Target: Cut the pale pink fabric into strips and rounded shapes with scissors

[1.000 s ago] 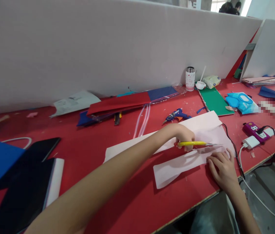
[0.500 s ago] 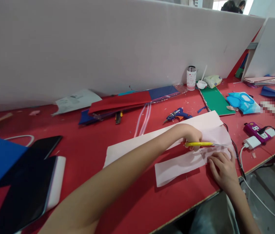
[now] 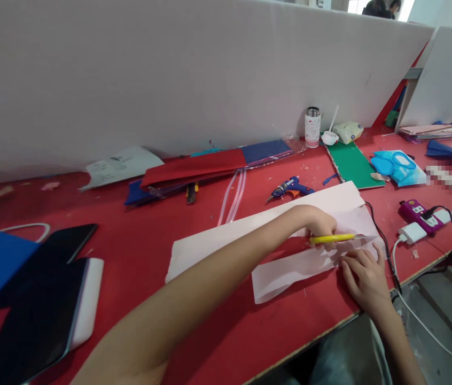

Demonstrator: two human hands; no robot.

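A long pale pink sheet (image 3: pixel 226 240) lies across the red table (image 3: pixel 138 251), partly cut lengthwise into a lower strip (image 3: pixel 290 270). My left hand (image 3: pixel 319 221) reaches over from the left and is closed on yellow-handled scissors (image 3: pixel 332 238). Their blades point right, into the sheet's right end. My right hand (image 3: pixel 364 275) rests on the strip's right end near the table's front edge. Its fingers are bent and press the paper down just below the blades.
A blue glue gun (image 3: pixel 290 187), green board (image 3: pixel 352 166), patterned bottle (image 3: pixel 312 127) and red and blue sheets (image 3: pixel 210 163) lie behind. A purple power strip (image 3: pixel 414 210) with a white charger (image 3: pixel 412 232) and black cables sits at right. Dark tablets (image 3: pixel 37 310) lie at left.
My left hand and the scissors have moved to the right along the pink sheet, lengthening the cut. My right hand has stayed pressed on the strip's end.
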